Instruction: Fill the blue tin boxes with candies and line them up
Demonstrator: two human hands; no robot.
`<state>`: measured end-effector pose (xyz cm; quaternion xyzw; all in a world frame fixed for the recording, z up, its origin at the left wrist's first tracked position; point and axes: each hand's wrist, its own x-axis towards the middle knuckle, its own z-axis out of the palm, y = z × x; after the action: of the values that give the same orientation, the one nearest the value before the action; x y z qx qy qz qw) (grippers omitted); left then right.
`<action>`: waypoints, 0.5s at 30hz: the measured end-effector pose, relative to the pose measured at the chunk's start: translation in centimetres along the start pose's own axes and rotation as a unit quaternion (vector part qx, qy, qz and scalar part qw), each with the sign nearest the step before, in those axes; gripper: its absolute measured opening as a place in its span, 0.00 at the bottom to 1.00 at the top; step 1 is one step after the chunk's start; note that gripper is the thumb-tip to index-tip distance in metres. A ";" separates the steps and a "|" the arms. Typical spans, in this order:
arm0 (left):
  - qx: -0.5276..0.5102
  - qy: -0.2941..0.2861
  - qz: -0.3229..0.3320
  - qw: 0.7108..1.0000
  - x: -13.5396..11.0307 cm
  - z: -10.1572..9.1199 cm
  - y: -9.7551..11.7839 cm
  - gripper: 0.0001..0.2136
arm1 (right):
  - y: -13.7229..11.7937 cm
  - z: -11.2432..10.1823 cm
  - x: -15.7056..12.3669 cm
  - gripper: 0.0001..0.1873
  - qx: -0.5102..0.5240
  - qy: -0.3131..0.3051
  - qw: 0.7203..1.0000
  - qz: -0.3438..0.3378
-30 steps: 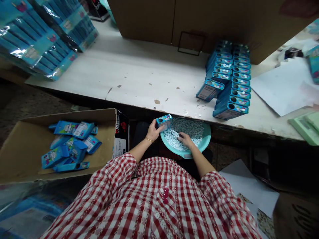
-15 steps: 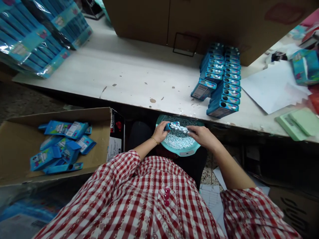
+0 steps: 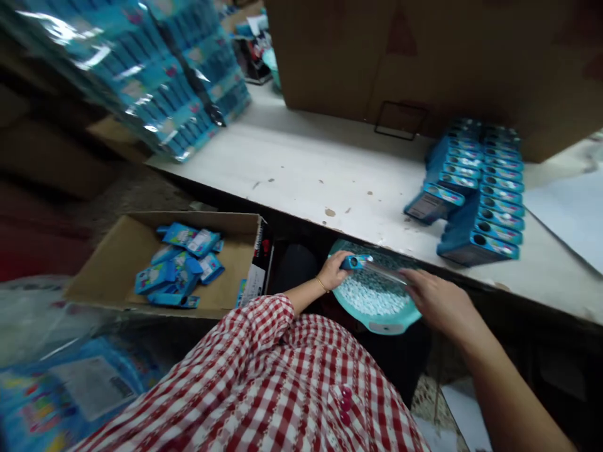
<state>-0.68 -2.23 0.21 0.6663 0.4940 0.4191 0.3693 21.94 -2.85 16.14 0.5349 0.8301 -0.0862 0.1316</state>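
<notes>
My left hand point(image 3: 333, 271) is closed round a small blue box point(image 3: 353, 262) with a dark round hole in its top. A long metal scoop point(image 3: 385, 272) is gripped in my right hand point(image 3: 436, 300), which is slightly blurred. The scoop points at the box and looks mostly bare of pellets. Below both hands, a turquoise basin point(image 3: 387, 328) holds many small white and pale blue pellets point(image 3: 372, 296).
On the white table point(image 3: 301, 169), rows of upright blue boxes point(image 3: 485, 232) stand at right, by a large cardboard box point(image 3: 339, 56). Plastic-wrapped blue packs point(image 3: 155, 75) are at left. An open carton point(image 3: 235, 251) on my left contains several blue boxes point(image 3: 176, 267).
My view has swung left, so everything sits further right. The scoop was heaped with white pellets at the box's mouth; now its pellets are mostly gone and my right hand is drawn back.
</notes>
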 end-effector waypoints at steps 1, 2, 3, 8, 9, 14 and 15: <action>-0.009 0.010 -0.006 1.000 0.0 -0.2 -0.2 0.19 | 1.6 1.8 0.1 0.19 0.019 0.003 1.000 0.020; -0.017 0.021 -0.014 1.000 0.0 -0.5 -0.5 0.19 | 3.0 4.0 0.5 0.19 0.036 -0.011 0.998 0.040; -0.022 0.032 -0.024 0.999 -0.1 -0.7 -0.7 0.19 | 4.0 6.3 1.1 0.19 0.050 -0.046 0.996 0.059; -0.051 0.062 -0.056 0.995 -0.2 -0.8 -1.3 0.19 | 1.2 16.1 5.7 0.21 0.177 -0.080 0.977 0.083; -0.058 0.066 -0.056 0.995 -0.2 -0.7 -1.3 0.19 | -0.2 17.2 6.6 0.20 0.212 -0.064 0.973 0.065; -0.087 0.071 -0.082 0.990 0.0 -1.5 -0.9 0.19 | -3.5 19.0 9.1 0.13 0.367 -0.003 0.930 0.012; -0.089 0.074 -0.087 0.989 0.0 -1.9 -0.8 0.19 | -3.2 19.0 8.9 0.13 0.393 0.004 0.920 0.006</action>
<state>-2.68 -1.87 0.18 0.5520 0.5371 0.4759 0.4246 17.94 -1.83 -4.69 0.5493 0.7266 -0.4024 -0.0917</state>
